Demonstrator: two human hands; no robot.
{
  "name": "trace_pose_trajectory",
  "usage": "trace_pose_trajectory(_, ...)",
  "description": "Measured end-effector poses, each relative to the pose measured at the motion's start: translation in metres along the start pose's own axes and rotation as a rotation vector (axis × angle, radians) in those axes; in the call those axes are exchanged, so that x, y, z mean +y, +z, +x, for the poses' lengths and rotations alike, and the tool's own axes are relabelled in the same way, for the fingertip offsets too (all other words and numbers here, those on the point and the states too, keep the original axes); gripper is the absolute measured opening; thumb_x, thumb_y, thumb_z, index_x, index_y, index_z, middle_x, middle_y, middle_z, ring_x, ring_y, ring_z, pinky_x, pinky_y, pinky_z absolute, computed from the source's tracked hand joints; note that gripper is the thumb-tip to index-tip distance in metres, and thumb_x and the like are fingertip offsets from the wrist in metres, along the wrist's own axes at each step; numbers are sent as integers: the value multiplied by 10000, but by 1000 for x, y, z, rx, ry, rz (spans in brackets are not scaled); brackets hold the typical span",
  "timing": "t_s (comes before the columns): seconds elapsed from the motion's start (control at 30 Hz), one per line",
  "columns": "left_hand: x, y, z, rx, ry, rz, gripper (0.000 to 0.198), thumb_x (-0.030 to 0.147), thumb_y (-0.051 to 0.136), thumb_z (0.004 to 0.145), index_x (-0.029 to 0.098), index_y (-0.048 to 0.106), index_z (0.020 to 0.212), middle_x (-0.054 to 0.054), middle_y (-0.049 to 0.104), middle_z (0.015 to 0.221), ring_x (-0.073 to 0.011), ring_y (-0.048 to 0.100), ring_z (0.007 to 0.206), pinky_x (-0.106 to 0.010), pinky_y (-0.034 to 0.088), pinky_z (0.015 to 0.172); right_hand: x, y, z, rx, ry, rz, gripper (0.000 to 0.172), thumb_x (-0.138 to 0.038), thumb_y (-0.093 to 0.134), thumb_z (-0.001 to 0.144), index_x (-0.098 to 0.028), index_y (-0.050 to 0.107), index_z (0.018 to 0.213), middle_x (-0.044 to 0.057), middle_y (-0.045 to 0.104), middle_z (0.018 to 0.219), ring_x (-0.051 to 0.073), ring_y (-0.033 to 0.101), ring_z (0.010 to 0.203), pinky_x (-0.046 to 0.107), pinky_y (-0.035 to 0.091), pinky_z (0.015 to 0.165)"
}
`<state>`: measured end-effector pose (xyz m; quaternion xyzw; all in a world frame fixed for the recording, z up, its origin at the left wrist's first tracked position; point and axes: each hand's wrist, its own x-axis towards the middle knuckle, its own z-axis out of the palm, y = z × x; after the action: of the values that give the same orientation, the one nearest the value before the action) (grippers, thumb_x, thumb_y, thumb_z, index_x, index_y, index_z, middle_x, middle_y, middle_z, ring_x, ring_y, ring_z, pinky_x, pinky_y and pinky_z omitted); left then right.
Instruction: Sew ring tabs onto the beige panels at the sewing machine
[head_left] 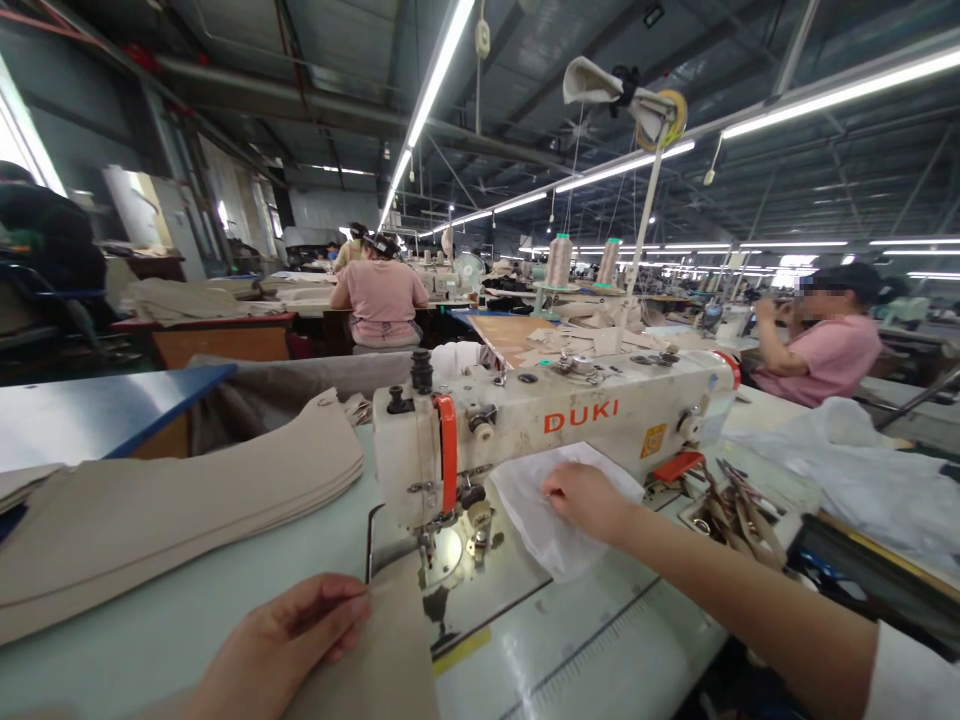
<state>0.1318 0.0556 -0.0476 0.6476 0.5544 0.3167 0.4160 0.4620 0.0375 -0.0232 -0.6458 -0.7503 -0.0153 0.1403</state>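
Observation:
A white sewing machine (510, 420) with orange lettering stands in front of me. My left hand (300, 635) is closed, thumb and fingertips pinched at the upper left edge of a beige fabric piece (390, 650). That piece lies on the machine bed, its far end close to the presser foot (427, 545). Under the machine's arm, my right hand (589, 500) rests on a crumpled white cloth (555, 560) with its fingers curled and gripping it; the fingertips are partly hidden.
Stacked beige fabric panels (187, 510) lie to the left. On the right are a tray of fabric strips and scissors (739, 515) and white sheer material (870, 480). Thread cones (559, 262) stand behind the machine. Co-workers in pink (382, 295) sit farther off.

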Motion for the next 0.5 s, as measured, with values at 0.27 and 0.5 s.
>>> trace_pose_trajectory(0.27,8,3,-11,-36,58,95,263,484,620,636,235,688,689,34,605,512,-184,590,552,-242,456,579,-38,-19,-28,117,-43,252,188,-8,548,674,-170,643,666,12,645,705,141,600,700,225,435,653)
trace_pose_trajectory(0.5,9,11,-27,-60,160,66,200,381,596,708,199,681,707,21,605,573,-165,565,592,-231,427,579,-108,11,-44,26,18,965,171,-28,499,567,-197,470,572,-18,634,649,135,584,612,219,425,559)
